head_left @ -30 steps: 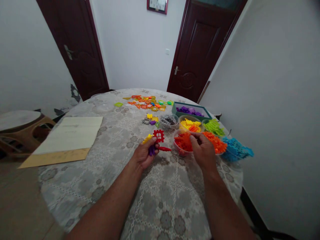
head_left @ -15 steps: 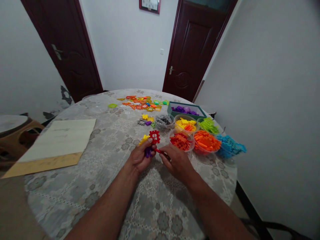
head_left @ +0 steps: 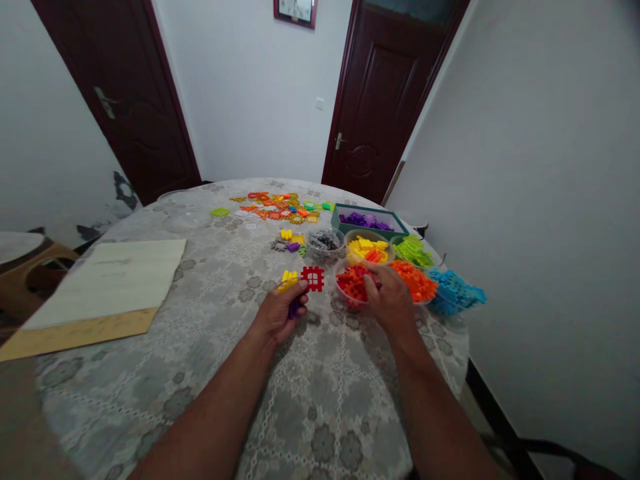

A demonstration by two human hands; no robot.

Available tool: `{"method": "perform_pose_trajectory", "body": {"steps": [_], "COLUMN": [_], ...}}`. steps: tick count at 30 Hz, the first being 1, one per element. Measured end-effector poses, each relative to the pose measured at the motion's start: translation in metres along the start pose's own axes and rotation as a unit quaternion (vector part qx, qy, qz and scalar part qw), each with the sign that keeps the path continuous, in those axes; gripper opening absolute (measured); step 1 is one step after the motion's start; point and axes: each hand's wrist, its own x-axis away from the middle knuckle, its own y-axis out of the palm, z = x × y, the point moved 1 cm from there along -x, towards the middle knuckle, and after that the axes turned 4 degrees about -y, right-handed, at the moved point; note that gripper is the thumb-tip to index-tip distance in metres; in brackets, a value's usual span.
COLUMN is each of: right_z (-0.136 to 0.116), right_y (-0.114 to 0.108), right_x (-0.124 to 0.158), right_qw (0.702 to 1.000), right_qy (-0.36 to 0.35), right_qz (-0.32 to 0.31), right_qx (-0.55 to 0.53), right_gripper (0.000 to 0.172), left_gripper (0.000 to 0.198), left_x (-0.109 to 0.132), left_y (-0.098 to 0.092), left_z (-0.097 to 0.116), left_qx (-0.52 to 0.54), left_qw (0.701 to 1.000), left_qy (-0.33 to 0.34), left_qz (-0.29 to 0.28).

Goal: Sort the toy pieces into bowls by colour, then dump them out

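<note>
Surface: round table (head_left: 320,400) under a pale patterned cloth, in a white-walled room with two dark doors (head_left: 385,100).
Left hand (head_left: 278,313): closed in a pinch grip on the block assembly (head_left: 313,279), thumb on top and fingers curled beneath.
Block assembly: a red grid tile, a yellow piece and a purple piece joined together. It is held just above the cloth, left of the bowls, with the red tile standing clear of the fingers.
Right hand (head_left: 389,303): palm down, with the fingers bent into the red-piece bowl (head_left: 341,298). The back of the hand hides the fingertips, so whether a piece is gripped cannot be told.
Red-piece bowl: clear plastic, nearest of the bowls, touching the orange-piece bowl (head_left: 420,288) on its right.
Other stock: a yellow-piece bowl (head_left: 350,239), a grey-piece bowl (head_left: 324,241), green pieces (head_left: 413,250), a blue pile (head_left: 455,290) and a teal tray (head_left: 340,215) of purple pieces.
Loose parts: a mixed scatter (head_left: 280,205) at the far edge and a small cluster (head_left: 290,241) beside the grey-piece bowl.
Left side: a pale board (head_left: 115,273) lying over brown card (head_left: 75,330).
Handling advice: take one red piece only, gripped by its edges so that the slots stay free. Keep the assembly steady and the open edge of the red tile turned toward the right hand. The light bowl looks likely to slide, so lift pieces out rather than dragging them.
</note>
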Motion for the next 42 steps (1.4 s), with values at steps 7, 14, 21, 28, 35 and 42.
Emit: {"method": "perform_pose_trajectory", "body": {"steps": [7, 14, 21, 28, 35, 42], "right_z": [-0.038, -0.063, -0.029, 0.001, 0.004, -0.004], "right_y": [0.004, 0.015, 0.001, 0.007, 0.01, 0.0], "right_x": [0.01, 0.024, 0.008, 0.001, 0.002, 0.001], "right_qw": [0.994, 0.981, 0.995, 0.998, 0.999, 0.987], "right_qy": [-0.035, -0.024, 0.025, 0.03, 0.043, 0.008], "right_qz": [-0.012, -0.074, 0.042, 0.048, 0.027, 0.156], "right_qx": [-0.098, -0.179, -0.084, 0.015, -0.009, -0.031], "right_gripper": [0.025, 0.027, 0.031, 0.035, 0.034, 0.023], "left_gripper": [0.029, 0.027, 0.044, 0.047, 0.037, 0.034], "left_x": [0.005, 0.008, 0.008, 0.007, 0.006, 0.007], "left_y": [0.004, 0.005, 0.002, 0.001, 0.003, 0.004], "left_z": [-0.005, -0.012, 0.002, 0.002, -0.001, -0.003], "left_qx": [-0.091, -0.11, 0.041, 0.053, 0.027, 0.012], "left_qw": [0.994, 0.986, 0.977, 0.972, 0.977, 0.983], "left_qy": [0.005, -0.038, -0.161, -0.178, -0.17, -0.149], "left_qz": [-0.055, -0.116, -0.131, -0.143, -0.125, -0.104]}}
